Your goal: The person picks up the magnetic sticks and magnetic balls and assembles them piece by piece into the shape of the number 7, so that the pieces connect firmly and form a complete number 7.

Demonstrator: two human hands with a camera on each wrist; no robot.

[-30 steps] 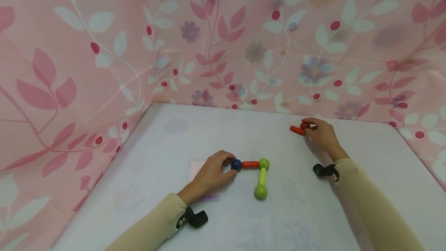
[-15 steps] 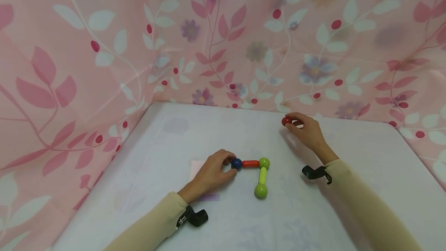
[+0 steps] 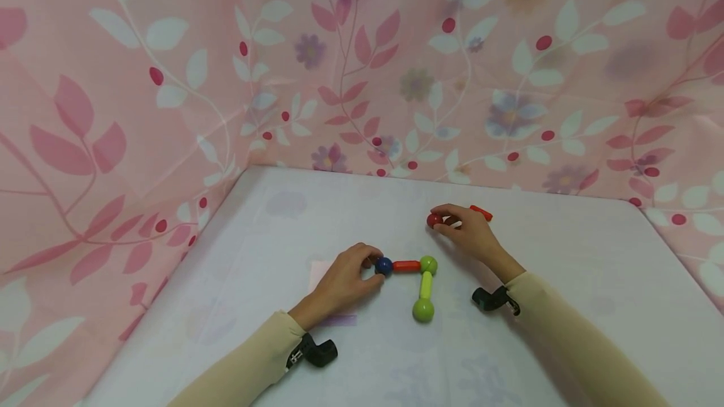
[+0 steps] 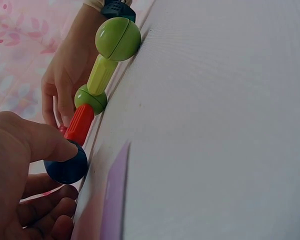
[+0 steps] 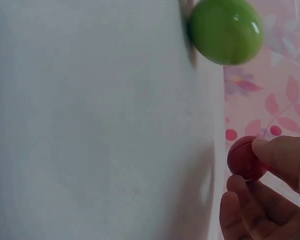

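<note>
My left hand (image 3: 346,282) holds a blue ball (image 3: 384,266) between thumb and fingers at the left end of a joined chain. From that ball a red rod (image 3: 406,266) runs right to a green ball (image 3: 428,265); a yellow-green rod (image 3: 426,286) leads from there toward me to a larger green ball (image 3: 423,310). My right hand (image 3: 469,231) pinches a dark red ball (image 5: 246,158) by thumb and fingertips, beyond the chain and apart from it. In the left wrist view the thumb lies on the blue ball (image 4: 67,165).
A loose red rod (image 3: 481,212) lies behind my right hand. Near my left hand are a pale pink sheet (image 3: 318,274) and a purple strip (image 3: 341,321) on the white table (image 3: 271,357). Floral pink cloth (image 3: 362,80) stands along the back and left.
My right hand has carried the red ball left and nearer to the chain, away from the loose red rod, which shows again behind the hand. My left hand and the chain stay put.
</note>
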